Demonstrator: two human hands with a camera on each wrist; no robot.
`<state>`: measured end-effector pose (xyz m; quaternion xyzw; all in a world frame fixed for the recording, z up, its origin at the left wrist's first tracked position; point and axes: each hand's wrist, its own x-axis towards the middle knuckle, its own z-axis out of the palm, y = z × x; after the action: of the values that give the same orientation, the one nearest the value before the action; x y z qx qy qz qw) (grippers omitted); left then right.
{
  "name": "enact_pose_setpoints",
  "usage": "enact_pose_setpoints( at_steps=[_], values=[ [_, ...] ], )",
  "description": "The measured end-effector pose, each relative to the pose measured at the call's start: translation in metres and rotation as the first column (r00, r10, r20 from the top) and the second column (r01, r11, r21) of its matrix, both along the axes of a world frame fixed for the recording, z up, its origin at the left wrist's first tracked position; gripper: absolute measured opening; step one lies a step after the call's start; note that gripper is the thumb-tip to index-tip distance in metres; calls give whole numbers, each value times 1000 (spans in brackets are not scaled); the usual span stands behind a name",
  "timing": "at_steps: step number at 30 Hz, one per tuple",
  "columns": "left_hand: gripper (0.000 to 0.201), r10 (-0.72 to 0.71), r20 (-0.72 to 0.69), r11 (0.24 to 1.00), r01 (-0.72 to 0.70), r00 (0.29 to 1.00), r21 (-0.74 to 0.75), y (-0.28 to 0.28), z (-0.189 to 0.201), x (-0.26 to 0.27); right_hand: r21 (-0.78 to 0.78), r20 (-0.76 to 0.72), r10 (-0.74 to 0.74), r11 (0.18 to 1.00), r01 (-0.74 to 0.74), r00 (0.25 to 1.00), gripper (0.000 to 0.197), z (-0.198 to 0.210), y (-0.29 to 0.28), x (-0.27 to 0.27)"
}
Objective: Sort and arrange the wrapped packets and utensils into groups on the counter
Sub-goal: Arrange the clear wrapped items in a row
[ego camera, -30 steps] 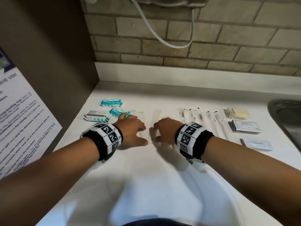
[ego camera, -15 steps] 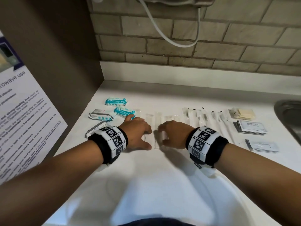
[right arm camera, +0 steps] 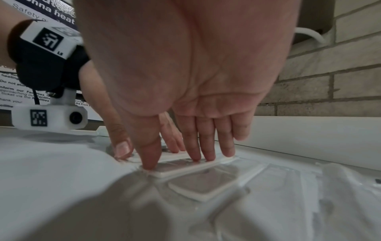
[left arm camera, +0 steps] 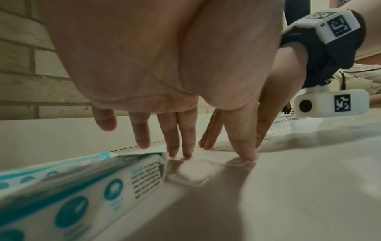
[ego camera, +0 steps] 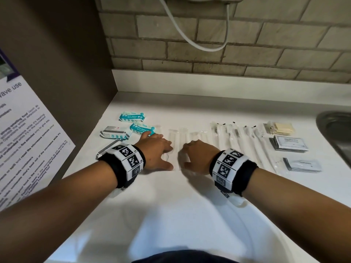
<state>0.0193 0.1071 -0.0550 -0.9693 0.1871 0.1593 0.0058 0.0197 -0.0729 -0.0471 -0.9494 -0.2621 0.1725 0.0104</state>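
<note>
Clear wrapped packets [ego camera: 175,143] lie in a row mid-counter. My left hand [ego camera: 170,156] and right hand [ego camera: 187,156] sit side by side on them, fingers straight, tips pressing down. In the left wrist view my left hand [left arm camera: 214,154] presses a clear packet [left arm camera: 193,172] beside a white-and-teal packet [left arm camera: 82,195]. In the right wrist view my right hand [right arm camera: 175,160] presses a flat white wrapped piece [right arm camera: 185,166]; a second one [right arm camera: 204,182] lies nearer. Teal wipe packets [ego camera: 133,117] lie at the left. Wrapped white utensils [ego camera: 237,137] lie to the right.
A grey-white packet [ego camera: 115,132] and a striped one [ego camera: 107,149] lie near the brown side wall [ego camera: 66,73]. Beige packets [ego camera: 282,128], shampoo sachets [ego camera: 290,144] and toothpaste sachets [ego camera: 302,165] sit at the right, beside a metal sink [ego camera: 338,133]. A cable [ego camera: 190,35] hangs over the brick wall.
Both hands stay pressed on the clear packets with barely any movement. The head view has shifted slightly.
</note>
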Motion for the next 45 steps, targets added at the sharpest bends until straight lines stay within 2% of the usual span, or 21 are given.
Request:
enact_pose_setpoints(
  at_steps=[7, 21, 25, 28, 31, 36, 40, 45],
  values=[
    [74, 3, -5, 1000, -2, 1000, 8, -2, 1, 3, 20, -12, 22, 1000, -22, 1000, 30, 3, -1, -1],
    [72, 24, 0, 998, -24, 1000, -54, -1, 1, 2, 10, -17, 4, 1000, -3, 1000, 34, 6, 0, 2],
    [58, 94, 112, 992, -83, 989, -98, 8, 6, 4, 24, 95, 23, 999, -25, 995, 43, 3, 5, 6],
    [52, 109, 117, 994, -105, 987, -41, 18, 7, 5, 48, 147, 41, 998, -48, 988, 50, 0, 10, 9],
    [57, 107, 89, 994, -107, 990, 3, 22, 6, 2, 15, 110, 67, 998, -69, 992, 44, -1, 17, 9],
    [61, 119, 88, 992, -116, 989, -42, 21, 4, -1, -62, 51, 100, 993, -97, 994, 38, -8, 24, 8],
    [61, 91, 75, 995, -88, 993, -45, 21, 4, -4, -38, 78, 84, 996, -81, 993, 37, -8, 22, 8],
    [63, 85, 64, 996, -82, 994, -44, 19, 5, -4, -4, 42, 92, 996, -92, 995, 32, -7, 21, 9]
  ],
)
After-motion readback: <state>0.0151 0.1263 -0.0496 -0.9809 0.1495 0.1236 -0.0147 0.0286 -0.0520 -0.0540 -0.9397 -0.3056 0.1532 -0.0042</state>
